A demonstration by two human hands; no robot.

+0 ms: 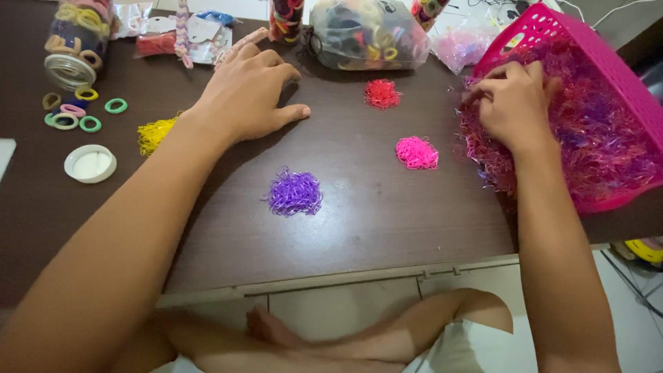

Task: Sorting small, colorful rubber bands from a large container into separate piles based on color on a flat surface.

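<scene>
My left hand (248, 93) rests palm down on the dark brown table (366, 207), fingers spread, holding nothing. My right hand (512, 103) is closed, pinching into a heap of mixed pink and purple rubber bands (587, 138) that spills from a tipped pink plastic basket (635, 90). On the table lie small sorted piles of bands: a purple pile (295, 193), a pink pile (416, 152), a red pile (382, 94) and a yellow pile (155, 134) beside my left wrist.
A tipped clear jar of hair ties (74, 41) lies at the far left with loose ties (72, 114) and a white lid (90, 164) nearby. Bags of hair accessories (366, 34) line the back edge. My crossed legs (311, 342) are below the table's front edge.
</scene>
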